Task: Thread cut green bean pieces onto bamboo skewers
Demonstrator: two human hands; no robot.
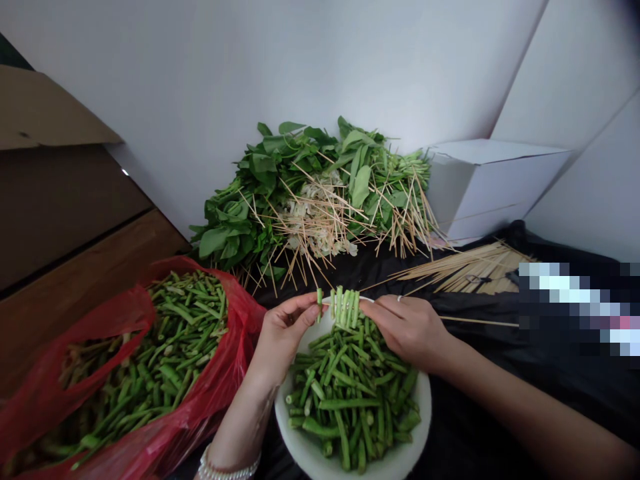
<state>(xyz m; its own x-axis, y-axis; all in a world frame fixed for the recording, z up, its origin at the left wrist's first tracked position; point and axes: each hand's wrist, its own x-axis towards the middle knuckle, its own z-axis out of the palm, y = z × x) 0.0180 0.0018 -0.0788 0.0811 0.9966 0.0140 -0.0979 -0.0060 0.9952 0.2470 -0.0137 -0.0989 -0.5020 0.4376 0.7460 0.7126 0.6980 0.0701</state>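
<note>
My left hand (281, 337) pinches a short piece of green bean (319, 303) between thumb and fingertips. Just to its right, several cut bean pieces (345, 307) sit side by side in a row on a thin bamboo skewer (480, 321). My right hand (407, 328) is closed around that skewer, whose long end sticks out to the right. Directly under both hands stands a white bowl (286, 427) heaped with cut green beans (350, 393). The skewer's tip is too small to make out.
At left lies an open red plastic bag (245, 320) full of cut beans. Against the wall are piled skewered leafy greens (265, 167) and pale skewered pieces (320, 207). Loose bamboo skewers (465, 267), a white box (495, 187) and a cardboard box (50, 107) stand around a black sheet (475, 387).
</note>
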